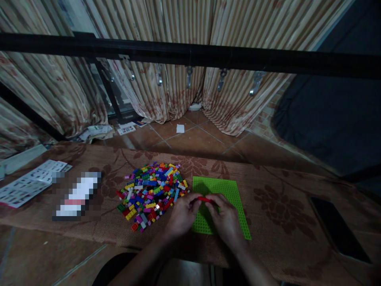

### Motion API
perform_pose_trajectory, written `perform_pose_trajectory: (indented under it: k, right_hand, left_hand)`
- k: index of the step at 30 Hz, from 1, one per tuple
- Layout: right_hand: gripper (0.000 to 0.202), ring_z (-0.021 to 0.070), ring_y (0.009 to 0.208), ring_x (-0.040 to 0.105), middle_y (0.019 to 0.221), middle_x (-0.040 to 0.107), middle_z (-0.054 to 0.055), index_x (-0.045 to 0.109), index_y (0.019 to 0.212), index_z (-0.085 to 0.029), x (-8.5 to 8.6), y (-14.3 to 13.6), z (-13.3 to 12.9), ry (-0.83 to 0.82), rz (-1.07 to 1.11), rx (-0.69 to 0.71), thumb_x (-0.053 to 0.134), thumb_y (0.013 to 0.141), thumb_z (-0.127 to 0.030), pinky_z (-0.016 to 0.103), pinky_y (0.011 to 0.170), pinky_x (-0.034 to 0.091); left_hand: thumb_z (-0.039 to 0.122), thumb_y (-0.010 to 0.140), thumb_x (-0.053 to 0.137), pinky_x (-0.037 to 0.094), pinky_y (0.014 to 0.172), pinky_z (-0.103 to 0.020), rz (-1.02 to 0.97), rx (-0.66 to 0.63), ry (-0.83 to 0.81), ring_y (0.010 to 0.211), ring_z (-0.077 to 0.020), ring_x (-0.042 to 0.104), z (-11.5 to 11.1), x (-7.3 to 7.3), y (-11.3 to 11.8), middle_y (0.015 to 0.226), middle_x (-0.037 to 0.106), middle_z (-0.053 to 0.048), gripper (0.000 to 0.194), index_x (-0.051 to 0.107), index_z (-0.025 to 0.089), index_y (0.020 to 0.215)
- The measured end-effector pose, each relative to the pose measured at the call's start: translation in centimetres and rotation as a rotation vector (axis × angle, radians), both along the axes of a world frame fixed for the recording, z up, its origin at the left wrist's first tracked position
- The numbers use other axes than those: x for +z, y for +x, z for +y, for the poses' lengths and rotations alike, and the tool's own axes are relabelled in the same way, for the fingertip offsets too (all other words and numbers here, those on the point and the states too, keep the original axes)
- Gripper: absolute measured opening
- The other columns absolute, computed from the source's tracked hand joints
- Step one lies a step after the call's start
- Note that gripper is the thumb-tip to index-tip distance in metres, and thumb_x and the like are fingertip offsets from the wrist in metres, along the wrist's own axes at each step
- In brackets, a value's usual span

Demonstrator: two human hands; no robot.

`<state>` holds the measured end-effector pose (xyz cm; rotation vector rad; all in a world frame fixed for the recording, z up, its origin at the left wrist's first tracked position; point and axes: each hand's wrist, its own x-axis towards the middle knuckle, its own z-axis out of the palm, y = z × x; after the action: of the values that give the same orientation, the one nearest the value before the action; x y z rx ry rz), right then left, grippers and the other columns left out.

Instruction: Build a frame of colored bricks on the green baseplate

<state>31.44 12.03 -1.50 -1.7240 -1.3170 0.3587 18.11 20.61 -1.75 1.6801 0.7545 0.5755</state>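
Note:
A small red toy brick [204, 199] is pinched between the fingertips of both hands, above the green studded baseplate [218, 184]. My left hand [183, 212] grips its left end, fingers closed, with the wrist close to the brick pile. My right hand [224, 214] closes on the right end, over the plate's middle. Whether the red piece is one brick or several joined, I cannot tell. Just left of the plate spreads a heap of mixed coloured bricks [151, 194]. Both hands partly cover the baseplate.
A brown patterned cloth [282, 190] covers the table. At the right lies a dark phone-like slab [339, 228]; at the left, printed sheets [32, 182] and a blurred-out item [77, 196]. A black bar with metal hooks [190, 55] crosses beyond, before striped curtains [166, 91].

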Motion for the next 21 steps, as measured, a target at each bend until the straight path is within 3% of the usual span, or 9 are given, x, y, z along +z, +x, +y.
perform_pose_trajectory:
  k: [3, 6, 10, 17, 21]
  right_hand:
    - [0.020, 0.0195, 0.088, 0.064, 0.094, 0.069, 0.005, 0.068, 0.099, -0.025, -0.7, 0.7, 0.0, -0.063, -0.073, 0.057, 0.051, 0.093, -0.031, 0.033, 0.080, 0.050]
    - [0.020, 0.0209, 0.090, 0.062, 0.094, 0.069, 0.005, 0.070, 0.096, -0.025, -1.7, 1.6, 0.1, -0.071, -0.165, 0.009, 0.052, 0.092, -0.032, 0.036, 0.083, 0.049]
    - [0.021, 0.0216, 0.091, 0.060, 0.096, 0.068, 0.006, 0.072, 0.095, -0.025, -2.9, 2.9, 0.5, -0.076, -0.238, -0.099, 0.053, 0.091, -0.033, 0.037, 0.085, 0.048]
    - [0.025, 0.0228, 0.093, 0.058, 0.095, 0.067, 0.007, 0.073, 0.097, -0.022, -4.1, 4.8, 2.3, -0.109, -0.333, -0.094, 0.049, 0.092, -0.030, 0.039, 0.086, 0.046]
    - [0.027, 0.0227, 0.092, 0.057, 0.095, 0.067, 0.007, 0.073, 0.098, -0.023, -4.4, 5.2, 3.7, -0.086, -0.359, -0.083, 0.049, 0.092, -0.030, 0.038, 0.085, 0.046]
  left_hand:
    - [0.029, 0.091, 0.047, 0.051, 0.084, -0.031, 0.107, -0.009, 0.122, 0.089, -0.0181, 0.063, 0.1, -0.8, 0.1, 0.101, 0.069, -0.006, 0.029, 0.067, 0.019, 0.110]
    - [0.024, 0.088, 0.048, 0.050, 0.089, -0.033, 0.207, 0.025, 0.195, 0.095, -0.0193, 0.062, 0.2, -1.6, 0.2, 0.108, 0.067, -0.008, 0.032, 0.064, 0.017, 0.115]
    - [0.015, 0.081, 0.050, 0.050, 0.090, -0.034, 0.265, 0.077, 0.186, 0.098, -0.0199, 0.062, 0.2, -2.1, 0.4, 0.115, 0.062, -0.011, 0.043, 0.055, 0.015, 0.124]
    - [0.010, 0.073, 0.050, 0.049, 0.091, -0.036, 0.296, 0.083, 0.248, 0.111, -0.0251, 0.055, 0.1, -2.2, 0.6, 0.129, 0.050, -0.015, 0.060, 0.045, 0.015, 0.132]
    - [0.008, 0.069, 0.049, 0.049, 0.089, -0.034, 0.312, 0.079, 0.250, 0.099, -0.0224, 0.058, 0.3, -2.3, 0.7, 0.125, 0.052, -0.013, 0.067, 0.040, 0.016, 0.136]
